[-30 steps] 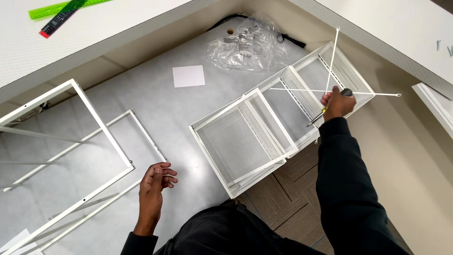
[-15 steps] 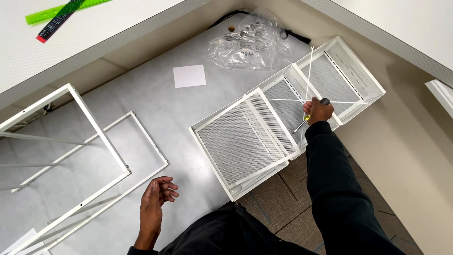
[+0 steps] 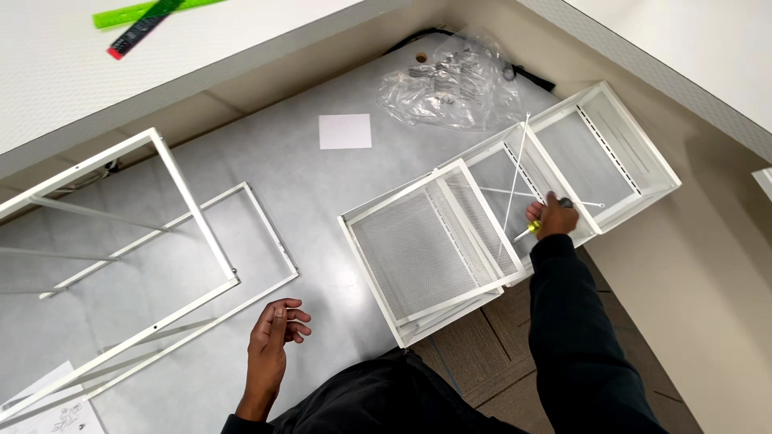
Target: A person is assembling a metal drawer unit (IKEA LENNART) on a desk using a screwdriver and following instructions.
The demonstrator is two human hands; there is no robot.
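Down on the grey mat [image 3: 322, 185], my right hand [image 3: 553, 219] was closed around a screwdriver [image 3: 532, 228]. My fingers were curled tight on its handle, so most of the handle was hidden in my fist. Only a bit of yellow poked out on the lower left side of my hand, with a thin tip after it, and a dark end showed at the top of my fist. So the screwdriver lay on a slant, its long line going from upper right down to lower left, with the tip pointing toward me and to the left.

My hand with the screwdriver was over the middle part of the white rack [image 3: 498, 209]. That rack lay flat, partly on the mat and partly on the brown floor, and its long side ran from the lower left up to the upper right. It had mesh baskets in a row. Two thin white rods [image 3: 515, 189] crossed each other just beside my fingers. One went almost up and down, and the other went sideways under my hand. I could not tell if the tip touched a rod.

My left hand [image 3: 273, 333] was well apart from all that, resting low on the mat. Its fingers were loosely bent and held nothing. A white frame [image 3: 201, 233] lay near it. A clear bag [image 3: 450, 84] of small parts sat beyond the rack, and a white paper [image 3: 345, 131] lay beside it.
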